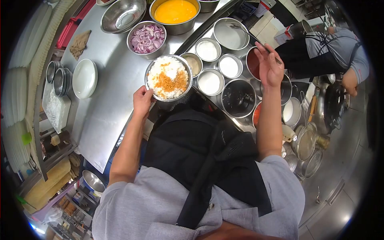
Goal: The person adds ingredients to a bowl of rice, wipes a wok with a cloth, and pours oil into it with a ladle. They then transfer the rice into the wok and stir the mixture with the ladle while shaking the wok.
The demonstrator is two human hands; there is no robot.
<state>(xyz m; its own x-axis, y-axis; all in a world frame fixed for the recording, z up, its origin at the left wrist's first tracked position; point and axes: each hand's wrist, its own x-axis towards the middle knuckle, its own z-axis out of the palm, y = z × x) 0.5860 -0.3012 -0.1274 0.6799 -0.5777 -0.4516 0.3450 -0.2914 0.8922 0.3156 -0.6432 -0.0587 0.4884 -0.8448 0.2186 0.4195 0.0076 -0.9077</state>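
Observation:
My left hand (143,102) grips the rim of a metal bowl (147,82) at its lower left, thumb on the edge. White rice (168,66) fills the bowl, with orange-brown seasoning (170,83) scattered over its middle and right. My right hand (273,68) is raised above the containers at the right, palm turned up and fingers bent. A thin dark handle (279,62) shows between its thumb and fingers; the utensil's far end is hidden. Below that hand is a pot of reddish-brown sauce (253,64). Tubs of white powder (230,66) stand between my hands.
Sliced red onions (148,39) and a pot of yellow liquid (176,12) sit beyond the bowl. A colander (122,16), a cloth (80,44) and white plates (85,79) lie on the steel counter (108,72). A pot of dark liquid (239,98) is nearby. Another person (332,52) stands at the right.

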